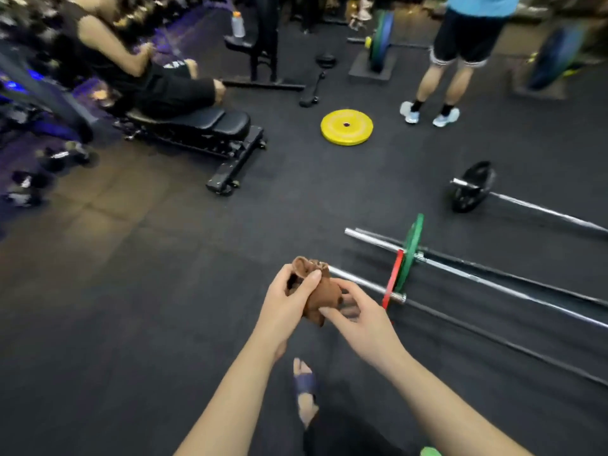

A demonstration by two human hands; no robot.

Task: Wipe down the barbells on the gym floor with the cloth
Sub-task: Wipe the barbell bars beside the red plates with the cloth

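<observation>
Brown cloth (320, 296), bunched into a lump, sits between both hands in front of the body, held in the air above the dark rubber floor (131, 324). Left hand (289, 302) is curled around the cloth's left side, thumb across the top of the bunch, fingers closed on it. Right hand (357, 319) pinches the cloth's lower right part between thumb and fingertips; the other fingers are loosely bent. Cloth is not touching any bar.

Barbells lie on the floor to the right of the hands, roughly parallel, running away toward the right edge. Nearest barbell (362, 282) has its bare sleeve end just behind the cloth and carries a thin red plate (392, 279). Next barbell (371, 238) lies just beyond, with a green plate (411, 251) standing on edge beside the red one. Farther back, a third barbell (543, 210) carries a black plate (472, 187).

Yellow plate (346, 127) lies flat on the floor, well apart from the bars. Black bench (197, 125) stands upper left with a person seated on it. Another person in black shorts and pale shoes (460, 54) stands at upper right. One foot of the wearer, in a dark sandal (304, 385), shows below the hands.
</observation>
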